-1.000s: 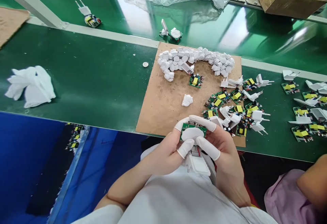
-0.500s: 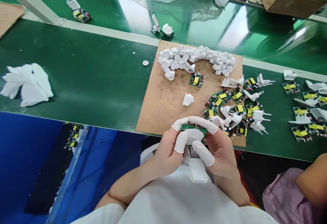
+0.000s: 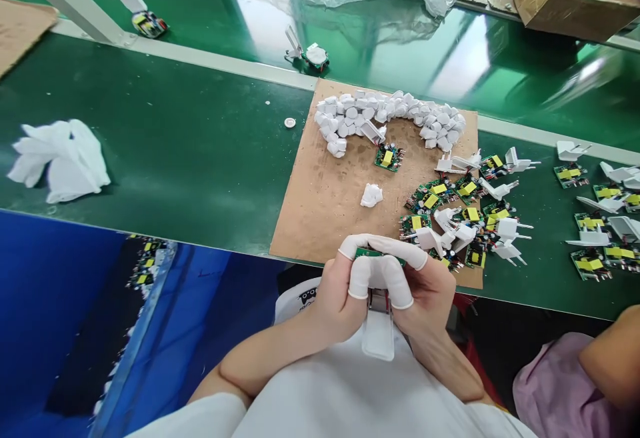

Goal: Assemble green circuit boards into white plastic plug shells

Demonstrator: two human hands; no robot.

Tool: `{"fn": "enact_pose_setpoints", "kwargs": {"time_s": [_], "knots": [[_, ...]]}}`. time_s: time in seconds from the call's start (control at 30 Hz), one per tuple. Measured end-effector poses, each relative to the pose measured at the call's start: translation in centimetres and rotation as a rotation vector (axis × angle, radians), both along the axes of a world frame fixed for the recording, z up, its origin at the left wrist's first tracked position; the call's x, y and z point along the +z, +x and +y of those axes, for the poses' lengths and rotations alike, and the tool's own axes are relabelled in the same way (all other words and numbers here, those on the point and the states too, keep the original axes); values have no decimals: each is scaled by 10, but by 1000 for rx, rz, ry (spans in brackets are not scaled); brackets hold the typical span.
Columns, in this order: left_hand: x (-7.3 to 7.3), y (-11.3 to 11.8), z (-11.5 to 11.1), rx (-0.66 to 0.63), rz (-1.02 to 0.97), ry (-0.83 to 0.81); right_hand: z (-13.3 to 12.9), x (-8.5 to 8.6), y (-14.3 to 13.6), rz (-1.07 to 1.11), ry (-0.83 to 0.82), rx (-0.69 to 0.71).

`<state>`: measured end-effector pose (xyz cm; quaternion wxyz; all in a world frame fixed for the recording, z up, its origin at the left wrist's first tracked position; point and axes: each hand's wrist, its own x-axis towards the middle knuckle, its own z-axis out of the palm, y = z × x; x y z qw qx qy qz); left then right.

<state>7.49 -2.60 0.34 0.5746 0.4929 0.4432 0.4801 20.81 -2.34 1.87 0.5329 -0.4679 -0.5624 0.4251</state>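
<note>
I see my left hand (image 3: 341, 301) and right hand (image 3: 425, 301) gripping a circuit board (image 3: 367, 252) (mostly hidden). White casing (image 3: 379, 338) shows below.

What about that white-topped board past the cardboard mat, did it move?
Yes, the white-topped board has shifted left relative to the cardboard mat.

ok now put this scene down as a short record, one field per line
left hand: grip on green circuit board
right hand: grip on the same board
finger covers: white, on both thumbs and forefingers
nearer the body: white plastic casing
cardboard sheet: curved heap of white pads, crumpled white piece, board assemblies, some past its edge
green bench, left: white bundle, material unclear
right edge: another person's arm, purple clothing
</note>
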Motion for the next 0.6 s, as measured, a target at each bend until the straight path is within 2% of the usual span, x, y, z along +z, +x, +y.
{"fn": "enact_pose_setpoints", "kwargs": {"time_s": [0.2, 0.3, 0.4, 0.5, 0.6], "knots": [[-8, 1, -2, -13, -96, -49, -1, -8, 0, -2, -26, 15], [-6, -1, 0, -19, -36, -16, -1, -7, 4, -32, 23, 44], [-3, 2, 4, 49, 25, -15, 1, -5, 7, -50, 69, 93], [-3, 7, 7, 87, 22, -50, 2, -6, 5, -36, 46, 47], [-4, 5, 7, 27, -101, -137, 3, -9, 1, 14, -5, -41]]}}
